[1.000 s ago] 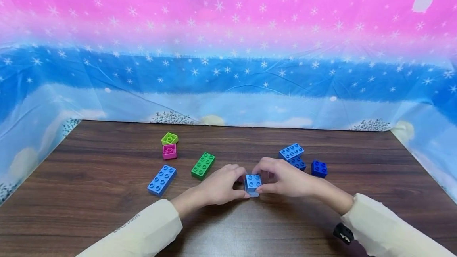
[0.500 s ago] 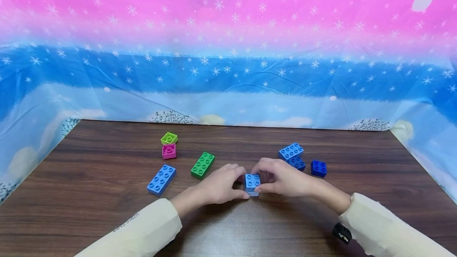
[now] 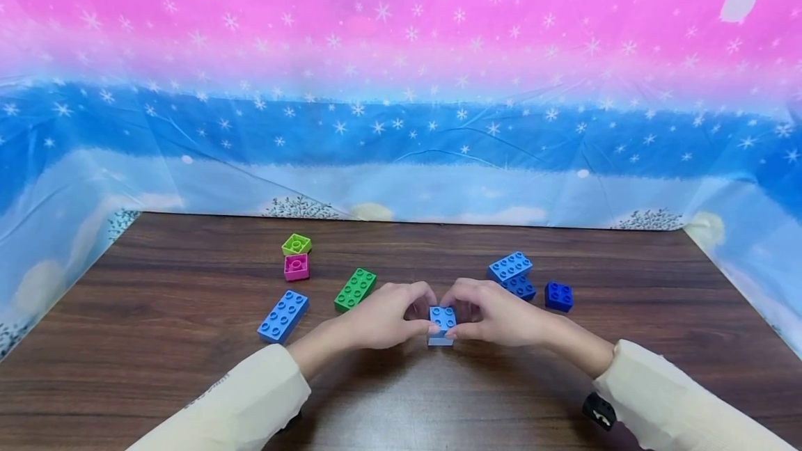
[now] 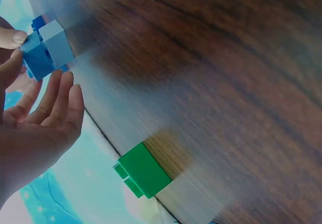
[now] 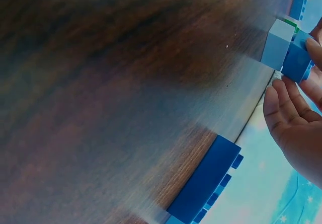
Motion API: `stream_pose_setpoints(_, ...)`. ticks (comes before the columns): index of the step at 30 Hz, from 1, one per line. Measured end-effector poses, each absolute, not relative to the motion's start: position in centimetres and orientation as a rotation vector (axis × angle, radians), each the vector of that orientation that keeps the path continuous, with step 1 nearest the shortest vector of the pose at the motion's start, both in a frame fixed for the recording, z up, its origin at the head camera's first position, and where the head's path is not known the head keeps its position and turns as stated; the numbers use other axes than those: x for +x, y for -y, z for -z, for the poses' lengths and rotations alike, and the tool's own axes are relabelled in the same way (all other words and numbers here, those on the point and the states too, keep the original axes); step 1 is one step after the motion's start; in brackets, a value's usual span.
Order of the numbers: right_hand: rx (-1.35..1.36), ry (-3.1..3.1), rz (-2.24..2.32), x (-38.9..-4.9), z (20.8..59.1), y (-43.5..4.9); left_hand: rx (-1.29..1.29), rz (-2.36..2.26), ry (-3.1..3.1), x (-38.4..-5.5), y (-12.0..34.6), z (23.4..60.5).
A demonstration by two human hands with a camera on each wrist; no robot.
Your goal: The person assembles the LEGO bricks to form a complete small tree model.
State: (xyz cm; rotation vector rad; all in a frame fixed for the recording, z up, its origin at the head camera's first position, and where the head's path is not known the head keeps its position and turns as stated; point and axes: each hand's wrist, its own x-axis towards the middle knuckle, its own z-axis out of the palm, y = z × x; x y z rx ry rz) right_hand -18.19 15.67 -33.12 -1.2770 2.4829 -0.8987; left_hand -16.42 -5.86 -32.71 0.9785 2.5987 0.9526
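A light blue square brick (image 3: pixel 442 317) with studs facing up sits on top of a paler blue brick (image 3: pixel 441 342) on the wooden table. My left hand (image 3: pixel 388 319) pinches the upper brick from the left, its thumb at the near face. From the right, my right hand (image 3: pixel 495 312) grips the same brick between thumb and fingers. Both wrist views show the pale brick (image 4: pixel 56 43) as the lower one, standing on the tabletop. Fingertips behind the bricks are partly hidden in the head view.
Left of my hands lie a green brick (image 3: pixel 355 289), a long blue brick (image 3: pixel 283 316), and upturned pink (image 3: pixel 296 266) and lime (image 3: pixel 296 244) bricks. At right, a blue brick (image 3: pixel 510 266) leans over a dark blue one (image 3: pixel 520 287), near a small dark blue brick (image 3: pixel 558 296).
My left hand has shifted upward, its thumb moving from low beside the pale brick onto the upper brick's near face. The right hand keeps its hold; the bricks stay in place.
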Motion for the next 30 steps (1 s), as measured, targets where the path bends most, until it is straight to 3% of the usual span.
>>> stream_pose_setpoints(30, -1.222, -2.375, 0.948, -17.95, 33.11, -16.18, 0.995, -0.998, -2.589, -16.28, 5.93, 33.41)
